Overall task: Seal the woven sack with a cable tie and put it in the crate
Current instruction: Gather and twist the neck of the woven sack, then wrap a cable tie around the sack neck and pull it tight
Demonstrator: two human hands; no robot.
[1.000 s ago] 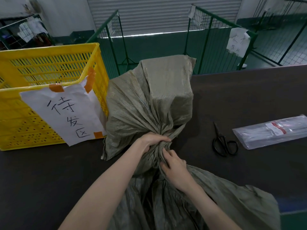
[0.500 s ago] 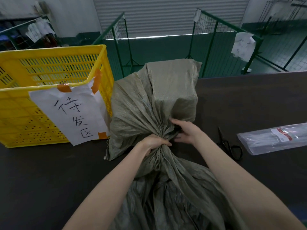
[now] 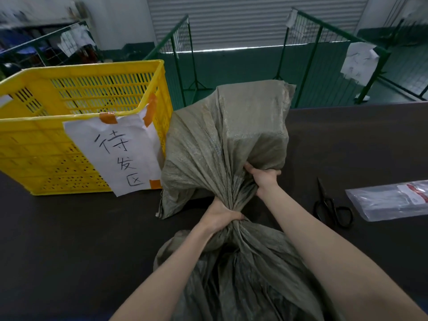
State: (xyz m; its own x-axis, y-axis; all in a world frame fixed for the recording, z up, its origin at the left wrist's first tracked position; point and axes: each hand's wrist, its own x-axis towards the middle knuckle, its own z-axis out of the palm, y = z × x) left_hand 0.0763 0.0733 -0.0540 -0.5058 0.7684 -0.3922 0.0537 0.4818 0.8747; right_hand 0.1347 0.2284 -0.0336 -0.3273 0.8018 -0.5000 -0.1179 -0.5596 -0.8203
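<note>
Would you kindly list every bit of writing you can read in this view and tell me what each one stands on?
"待发区": handwritten in black on the white paper sign taped to the yellow crate.
Red and white label on the clear plastic packet: print too small to read.
Paper sheets hung on the green wire fencing: marks too blurred to read.

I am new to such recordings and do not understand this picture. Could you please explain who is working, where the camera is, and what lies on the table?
No machine here: a person works bare-handed, filmed by a camera on their head, looking down. The left hand grips the gathered neck of a grey sack; the right hand grips the sack higher up. On the dark table stand a yellow crate with a paper label, scissors and a plastic packet.
</note>
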